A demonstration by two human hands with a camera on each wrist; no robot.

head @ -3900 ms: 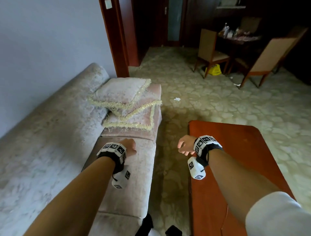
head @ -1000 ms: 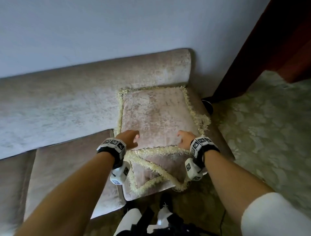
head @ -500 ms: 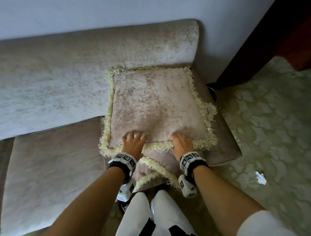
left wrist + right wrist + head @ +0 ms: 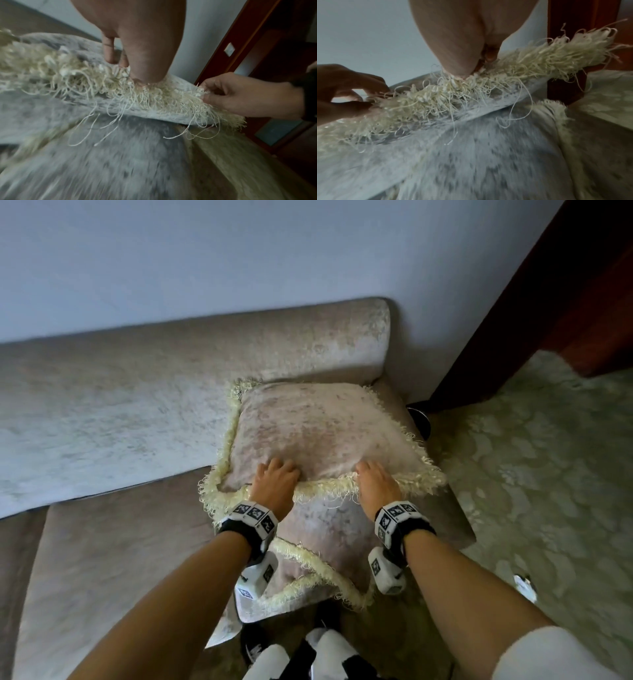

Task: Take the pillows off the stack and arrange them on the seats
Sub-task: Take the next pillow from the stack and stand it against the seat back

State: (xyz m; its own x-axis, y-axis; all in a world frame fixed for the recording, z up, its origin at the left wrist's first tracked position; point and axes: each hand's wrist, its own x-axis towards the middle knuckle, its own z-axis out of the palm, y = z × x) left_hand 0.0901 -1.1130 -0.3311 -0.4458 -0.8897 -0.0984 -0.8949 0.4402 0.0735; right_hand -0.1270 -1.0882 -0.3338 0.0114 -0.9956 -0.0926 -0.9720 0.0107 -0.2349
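A stack of pinkish-beige pillows with cream fringe lies on the sofa's end seat. The top pillow [image 4: 318, 433] rests on a lower pillow [image 4: 322, 546] that juts out toward me. My left hand [image 4: 275, 482] and right hand [image 4: 376, 484] both grip the top pillow's near fringed edge, fingers on top and thumbs under. In the left wrist view my left hand [image 4: 130, 65] digs into the fringe [image 4: 77, 81] while my right hand [image 4: 240, 97] pinches it further along. The right wrist view shows my right hand [image 4: 467, 56] in the fringe and the edge raised off the lower pillow [image 4: 471, 155].
The sofa's backrest [image 4: 137, 398] runs left along the pale wall, with a bare seat cushion [image 4: 113, 559] left of the stack. A dark wooden door frame [image 4: 548, 302] stands at the right. Patterned carpet [image 4: 548, 474] covers the floor, and my legs [image 4: 308, 659] are against the sofa.
I have come up to the stack from further down the sofa. Both hands went from resting on the top pillow to gripping its near edge, which is now lifted slightly.
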